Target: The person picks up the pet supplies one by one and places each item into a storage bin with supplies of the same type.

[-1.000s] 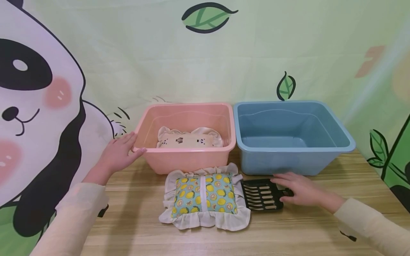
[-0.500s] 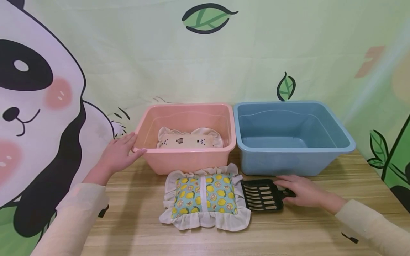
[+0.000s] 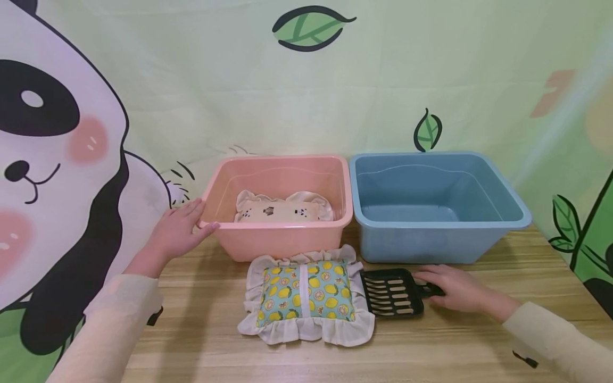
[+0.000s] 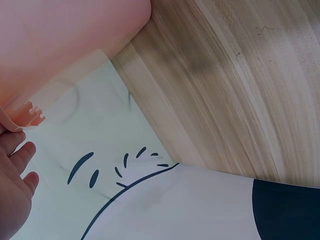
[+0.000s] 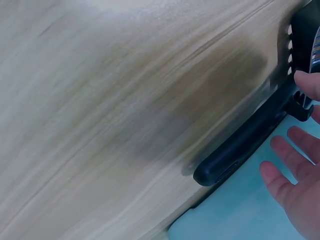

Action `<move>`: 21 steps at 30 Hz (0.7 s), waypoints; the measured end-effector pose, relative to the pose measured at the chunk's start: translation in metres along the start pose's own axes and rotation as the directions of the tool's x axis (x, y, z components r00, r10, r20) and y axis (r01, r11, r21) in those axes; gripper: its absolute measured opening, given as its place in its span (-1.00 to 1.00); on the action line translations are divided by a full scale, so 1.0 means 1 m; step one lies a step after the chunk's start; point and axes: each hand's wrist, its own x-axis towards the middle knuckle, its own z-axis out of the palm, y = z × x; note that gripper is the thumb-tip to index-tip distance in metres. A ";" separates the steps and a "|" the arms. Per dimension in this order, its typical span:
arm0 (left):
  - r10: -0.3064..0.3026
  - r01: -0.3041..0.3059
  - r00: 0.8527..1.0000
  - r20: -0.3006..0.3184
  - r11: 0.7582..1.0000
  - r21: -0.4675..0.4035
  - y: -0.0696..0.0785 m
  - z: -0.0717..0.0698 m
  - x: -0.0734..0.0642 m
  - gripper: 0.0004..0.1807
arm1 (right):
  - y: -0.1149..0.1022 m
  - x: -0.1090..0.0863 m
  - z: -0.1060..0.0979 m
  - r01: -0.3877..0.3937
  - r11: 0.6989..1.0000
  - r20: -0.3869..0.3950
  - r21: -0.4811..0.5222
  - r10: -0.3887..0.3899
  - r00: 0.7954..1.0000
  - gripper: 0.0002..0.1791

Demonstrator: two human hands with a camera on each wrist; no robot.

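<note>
On the edge of the pink bin (image 3: 280,242) lies the left hand (image 3: 176,230), fingers extended; right hand (image 3: 458,288) splays at the scoop (image 3: 389,292).

Panda backdrop (image 3: 306,106), printed leaf (image 3: 311,32), wooden tabletop (image 3: 225,356)

Lemon-print pillow (image 3: 287,295): smooth cloth, matt, with crinkled cloth ruffle (image 3: 306,330). From it, at 12 o'clock, pink tub (image 3: 282,239): smooth plastic, soft gloss; cream pillow (image 3: 284,211) inside: matt cloth. At 2 o'clock, blue tub (image 3: 431,244): smooth plastic, mild sheen. At 3 o'clock, slotted scoop (image 3: 389,292): plastic, smooth, satin handle (image 5: 245,137). Tabletop (image 3: 215,340): wood-grain, smooth, faint sheen. Backdrop (image 3: 306,106): matt printed cloth, lightly creased. Sleeves (image 3: 119,319): matt cloth.
</note>
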 end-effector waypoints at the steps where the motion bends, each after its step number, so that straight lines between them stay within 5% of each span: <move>1: -0.001 0.001 1.000 0.000 1.000 0.000 0.000 0.000 0.000 -0.11 | 0.001 0.000 0.001 0.006 1.000 -0.010 -0.005 -0.006 1.000 -0.43; 21: -0.009 0.009 1.000 -0.017 1.000 -0.025 0.001 0.002 0.000 -0.10 | 0.005 -0.004 0.010 0.030 0.999 -0.077 -0.026 -0.032 0.996 -0.46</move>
